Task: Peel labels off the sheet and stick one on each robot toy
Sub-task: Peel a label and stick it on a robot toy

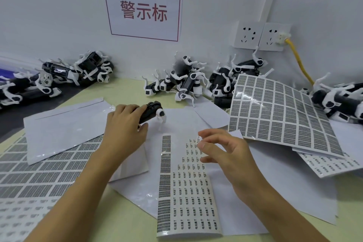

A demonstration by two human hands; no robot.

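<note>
Your left hand point(125, 122) is curled over the back of a black-and-white robot toy point(152, 113), gripping its dark body at about 11 o'clock from the middle of the counter point(125, 220); the toy stands on its white legs on a blank white sheet point(64, 125). Your right hand point(225, 155) hovers at about 3 o'clock from the centre, thumb and forefinger pinching a small peeled label point(198, 140) by its edge, the other fingers loosely spread. Directly under that hand, running down toward 6 o'clock, lies the label sheet point(188, 192), with a dark printed column along its left side and rows of small labels, the upper rows partly bare. At 2 o'clock a larger sheet of dense printed labels point(279, 112) lies tilted, its far edge propped against a heap of robot toys point(231, 76). More toys are piled at 12 o'clock point(176, 82), at 10 o'clock point(59, 76) and at the far right point(337, 98). Further label sheets point(29, 175) lie at 8 o'clock. On the wall point(49, 6) hangs a white sign point(142, 9) with red characters, and at 1 o'clock are two sockets point(259, 35) with a yellow cable point(298, 61).
</note>
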